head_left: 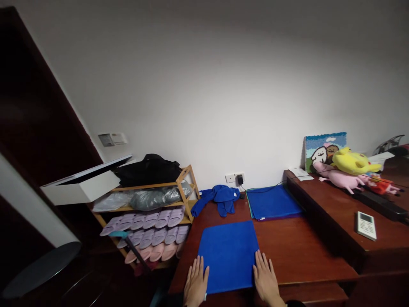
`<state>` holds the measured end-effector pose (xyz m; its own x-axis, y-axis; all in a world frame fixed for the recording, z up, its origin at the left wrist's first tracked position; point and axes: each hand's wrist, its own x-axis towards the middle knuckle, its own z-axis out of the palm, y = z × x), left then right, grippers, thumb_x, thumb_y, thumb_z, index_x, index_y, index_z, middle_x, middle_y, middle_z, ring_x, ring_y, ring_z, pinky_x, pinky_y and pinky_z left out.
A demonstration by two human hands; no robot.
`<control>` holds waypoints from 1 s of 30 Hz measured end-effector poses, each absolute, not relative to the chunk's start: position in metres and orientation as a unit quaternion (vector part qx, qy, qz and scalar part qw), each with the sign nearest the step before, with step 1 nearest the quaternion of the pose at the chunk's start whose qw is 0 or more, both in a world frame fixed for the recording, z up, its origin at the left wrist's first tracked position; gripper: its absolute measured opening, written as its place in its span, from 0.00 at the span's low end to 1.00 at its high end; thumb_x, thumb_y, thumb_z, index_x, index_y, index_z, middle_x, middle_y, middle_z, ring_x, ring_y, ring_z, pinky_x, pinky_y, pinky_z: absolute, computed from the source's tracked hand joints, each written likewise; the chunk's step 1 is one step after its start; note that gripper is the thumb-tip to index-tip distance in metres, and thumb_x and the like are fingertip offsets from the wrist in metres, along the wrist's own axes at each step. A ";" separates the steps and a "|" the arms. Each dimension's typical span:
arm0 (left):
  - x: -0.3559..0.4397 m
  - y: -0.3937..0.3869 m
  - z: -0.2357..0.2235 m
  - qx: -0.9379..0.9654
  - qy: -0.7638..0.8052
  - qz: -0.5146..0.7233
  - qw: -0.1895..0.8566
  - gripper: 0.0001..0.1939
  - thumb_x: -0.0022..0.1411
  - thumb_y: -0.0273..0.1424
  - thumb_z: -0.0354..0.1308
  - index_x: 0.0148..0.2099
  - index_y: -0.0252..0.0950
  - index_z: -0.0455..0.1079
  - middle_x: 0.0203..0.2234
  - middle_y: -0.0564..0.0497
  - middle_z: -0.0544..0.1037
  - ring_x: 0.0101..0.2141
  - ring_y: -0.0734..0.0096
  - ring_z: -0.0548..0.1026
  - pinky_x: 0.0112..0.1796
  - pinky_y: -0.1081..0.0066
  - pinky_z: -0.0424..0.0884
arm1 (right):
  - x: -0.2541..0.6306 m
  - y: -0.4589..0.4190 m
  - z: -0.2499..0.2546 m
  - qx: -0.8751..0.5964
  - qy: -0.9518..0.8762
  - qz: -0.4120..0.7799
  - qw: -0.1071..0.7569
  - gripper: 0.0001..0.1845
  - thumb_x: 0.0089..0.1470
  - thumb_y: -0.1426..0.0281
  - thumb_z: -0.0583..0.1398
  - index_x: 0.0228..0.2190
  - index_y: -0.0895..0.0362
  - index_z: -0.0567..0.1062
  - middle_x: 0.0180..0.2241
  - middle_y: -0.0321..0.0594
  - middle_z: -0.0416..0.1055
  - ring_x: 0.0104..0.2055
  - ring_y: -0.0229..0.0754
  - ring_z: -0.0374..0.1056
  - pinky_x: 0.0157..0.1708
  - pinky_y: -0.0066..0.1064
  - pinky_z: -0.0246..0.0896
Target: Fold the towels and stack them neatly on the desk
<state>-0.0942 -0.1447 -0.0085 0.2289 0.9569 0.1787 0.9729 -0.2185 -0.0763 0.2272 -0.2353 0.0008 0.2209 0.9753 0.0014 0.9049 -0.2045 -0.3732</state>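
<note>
A flat blue cloth (228, 256) lies smooth on the brown wooden table (297, 251), close to its front edge. My left hand (195, 279) rests open at the cloth's lower left side, fingers stretched out and pointing away from me. At the lower right side, my right hand (266, 275) also lies flat with its fingers extended, touching the cloth's edge. Behind are a crumpled blue garment (220, 198) and, to its right, a stack of folded cloths (273, 202) with a blue one on top.
Left of the table stands a wooden shoe rack (183, 183) with purple and pink slippers (150, 220), a black bag (150, 170) and a white box (79, 187). A raised ledge on the right holds a remote control (366, 226), plush toys (353, 162) and a picture (326, 147).
</note>
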 end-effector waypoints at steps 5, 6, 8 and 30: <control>-0.020 -0.158 0.027 -0.813 -0.573 -0.100 0.027 0.31 0.75 0.41 0.35 0.75 0.36 0.49 0.72 0.46 0.53 0.71 0.59 0.51 0.69 0.51 0.53 | 0.225 -0.252 -0.002 -0.756 -0.626 0.109 0.154 0.34 0.68 0.59 0.40 0.70 0.58 0.53 0.72 0.36 0.42 0.75 0.47 0.37 0.74 0.48 0.33; 0.003 -0.165 0.031 -0.833 -0.544 -0.107 0.005 0.31 0.76 0.42 0.33 0.75 0.36 0.48 0.72 0.47 0.51 0.71 0.59 0.50 0.70 0.52 0.52 | 0.225 -0.252 -0.001 -0.756 -0.627 0.108 0.155 0.34 0.68 0.60 0.40 0.70 0.59 0.53 0.72 0.37 0.42 0.75 0.47 0.37 0.74 0.49 0.33; 0.049 -0.179 0.030 -0.874 -0.471 -0.108 -0.042 0.32 0.76 0.43 0.33 0.75 0.38 0.44 0.73 0.49 0.49 0.72 0.60 0.49 0.70 0.52 0.53 | 0.226 -0.252 -0.002 -0.750 -0.634 0.109 0.156 0.34 0.68 0.61 0.41 0.70 0.59 0.55 0.72 0.38 0.42 0.75 0.48 0.37 0.74 0.49 0.33; -0.093 -0.165 -0.014 -0.772 -0.631 -0.072 0.007 0.33 0.75 0.45 0.34 0.75 0.37 0.46 0.73 0.50 0.48 0.72 0.61 0.48 0.69 0.53 0.52 | 0.234 -0.209 0.005 -0.770 -0.616 0.096 0.137 0.36 0.68 0.58 0.37 0.70 0.58 0.54 0.72 0.38 0.46 0.75 0.50 0.42 0.72 0.51 0.36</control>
<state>-0.0934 -0.1649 -0.0140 0.1924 0.9739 0.1207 0.9760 -0.2027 0.0796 0.2344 -0.2091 0.0049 0.2220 0.9748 0.0215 0.9226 -0.2029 -0.3282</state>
